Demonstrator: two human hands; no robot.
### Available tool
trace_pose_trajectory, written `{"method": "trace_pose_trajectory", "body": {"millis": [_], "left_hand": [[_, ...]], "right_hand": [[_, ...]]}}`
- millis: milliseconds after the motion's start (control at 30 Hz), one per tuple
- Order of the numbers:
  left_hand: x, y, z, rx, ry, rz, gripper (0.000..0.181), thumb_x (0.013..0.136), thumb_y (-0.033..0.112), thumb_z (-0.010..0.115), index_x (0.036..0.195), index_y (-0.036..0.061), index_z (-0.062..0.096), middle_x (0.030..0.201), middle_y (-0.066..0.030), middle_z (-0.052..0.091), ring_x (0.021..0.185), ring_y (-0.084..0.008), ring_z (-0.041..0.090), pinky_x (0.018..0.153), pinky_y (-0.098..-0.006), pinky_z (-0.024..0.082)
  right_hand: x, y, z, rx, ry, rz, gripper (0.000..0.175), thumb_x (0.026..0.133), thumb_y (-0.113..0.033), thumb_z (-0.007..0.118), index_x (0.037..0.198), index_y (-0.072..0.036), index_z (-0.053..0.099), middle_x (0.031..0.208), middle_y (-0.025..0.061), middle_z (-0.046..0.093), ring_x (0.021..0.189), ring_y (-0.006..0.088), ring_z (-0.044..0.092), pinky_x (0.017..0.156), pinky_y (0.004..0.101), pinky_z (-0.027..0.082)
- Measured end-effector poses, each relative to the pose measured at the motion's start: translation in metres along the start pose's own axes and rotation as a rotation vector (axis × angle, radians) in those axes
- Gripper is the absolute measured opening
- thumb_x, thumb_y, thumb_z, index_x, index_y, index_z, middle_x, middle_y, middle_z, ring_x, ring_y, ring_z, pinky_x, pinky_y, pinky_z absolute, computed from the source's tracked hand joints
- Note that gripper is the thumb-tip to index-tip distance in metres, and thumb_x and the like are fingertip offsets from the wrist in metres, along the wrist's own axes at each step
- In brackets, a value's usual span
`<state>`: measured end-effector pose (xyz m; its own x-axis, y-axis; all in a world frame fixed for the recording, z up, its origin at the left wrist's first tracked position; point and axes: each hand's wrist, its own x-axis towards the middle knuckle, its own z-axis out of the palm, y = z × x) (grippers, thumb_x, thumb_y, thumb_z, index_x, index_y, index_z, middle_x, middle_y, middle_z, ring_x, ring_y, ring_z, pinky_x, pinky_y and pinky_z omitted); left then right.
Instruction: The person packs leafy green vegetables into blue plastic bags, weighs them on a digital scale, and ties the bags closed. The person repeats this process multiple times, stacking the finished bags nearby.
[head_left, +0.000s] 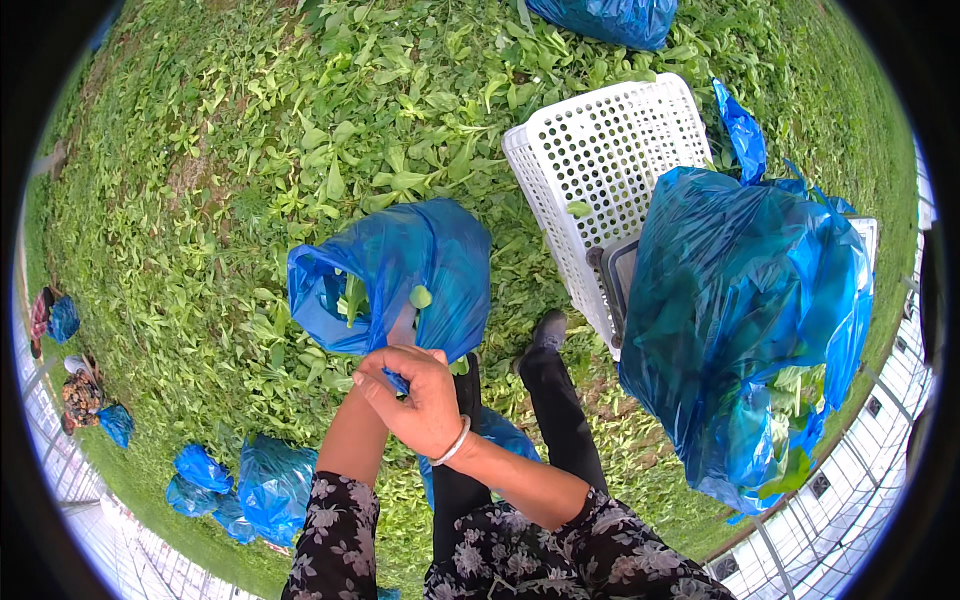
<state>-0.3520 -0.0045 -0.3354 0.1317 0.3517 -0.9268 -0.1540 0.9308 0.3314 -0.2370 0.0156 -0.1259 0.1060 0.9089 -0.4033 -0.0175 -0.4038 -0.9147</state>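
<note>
A blue plastic bag (457, 262) filled with leafy greens lies in front of me, its mouth facing left. Pale green stems (352, 300) show in that mouth. My right hand (420, 390), with a pale bangle at the wrist, crosses over my left wrist. A bit of blue plastic shows between its curled thumb and fingers. Beyond it, my left hand (403, 330) reaches to the bag and is mostly hidden by plastic and the right hand; its fingers cannot be made out. One round leaf (421, 297) rests against the bag.
At right, a white perforated plastic crate (600, 142) stands beside a large blue bag of greens (735, 315). A dark-rimmed object (619, 274) sits between them. More blue bags (276, 487) lie lower left. Two people (81, 394) crouch at far left. Leafy plants (337, 150) cover the ground.
</note>
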Motion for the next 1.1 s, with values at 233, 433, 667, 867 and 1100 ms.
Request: {"method": "trace_pose_trajectory", "body": {"millis": [233, 433, 667, 867, 1100], "left_hand": [[0.07, -0.029, 0.049, 0.095, 0.088, -0.09, 0.043, 0.08, 0.022, 0.066, 0.117, 0.0021, 0.056, 0.106, -0.0073, 0.062, 0.092, -0.0196, 0.059, 0.084, -0.0339, 0.046], [0.137, -0.013, 0.077, 0.075, 0.149, 0.008, 0.044, 0.081, 0.026, 0.066, 0.117, 0.0045, 0.056, 0.11, -0.0062, 0.061, 0.096, -0.0191, 0.059, 0.087, -0.0338, 0.045], [0.059, 0.056, 0.048, 0.075, -0.077, 0.083, 0.055, 0.081, 0.03, 0.067, 0.129, 0.0084, 0.051, 0.124, -0.0052, 0.056, 0.112, -0.0205, 0.053, 0.096, -0.0343, 0.039], [0.026, 0.071, -0.019, 0.551, 0.617, 0.784, 0.023, 0.088, 0.019, 0.063, 0.098, -0.002, 0.065, 0.088, -0.0072, 0.066, 0.072, -0.0087, 0.058, 0.069, -0.0255, 0.048], [0.01, 0.019, -0.085, 1.454, 0.611, 0.345, 0.062, 0.082, 0.022, 0.06, 0.139, 0.0155, 0.037, 0.129, -0.0101, 0.053, 0.12, -0.0302, 0.047, 0.099, -0.046, 0.036]], "right_hand": [[-0.035, -0.026, -0.023, 0.335, -0.059, 0.079, 0.014, 0.072, -0.004, 0.067, 0.08, -0.005, 0.055, 0.078, 0.0042, 0.06, 0.077, 0.0234, 0.06, 0.072, 0.0327, 0.04], [-0.015, -0.003, -0.072, 0.679, 0.04, 0.256, 0.013, 0.08, 0.0, 0.06, 0.091, -0.004, 0.056, 0.093, 0.0031, 0.055, 0.088, 0.0133, 0.051, 0.079, 0.0263, 0.038], [0.028, 0.015, -0.141, 0.7, 0.274, 0.273, 0.014, 0.084, -0.011, 0.055, 0.095, -0.004, 0.058, 0.095, 0.0012, 0.055, 0.09, 0.011, 0.047, 0.084, 0.0272, 0.032], [0.033, 0.031, -0.141, 0.486, 0.251, 0.218, 0.01, 0.084, -0.007, 0.059, 0.094, -0.003, 0.058, 0.09, 0.0004, 0.057, 0.086, 0.0087, 0.05, 0.082, 0.0243, 0.038], [0.039, 0.053, -0.133, 0.332, 0.238, 0.089, 0.006, 0.085, -0.001, 0.06, 0.09, -0.002, 0.056, 0.086, -0.0005, 0.057, 0.079, 0.0058, 0.051, 0.072, 0.0202, 0.041]]}}
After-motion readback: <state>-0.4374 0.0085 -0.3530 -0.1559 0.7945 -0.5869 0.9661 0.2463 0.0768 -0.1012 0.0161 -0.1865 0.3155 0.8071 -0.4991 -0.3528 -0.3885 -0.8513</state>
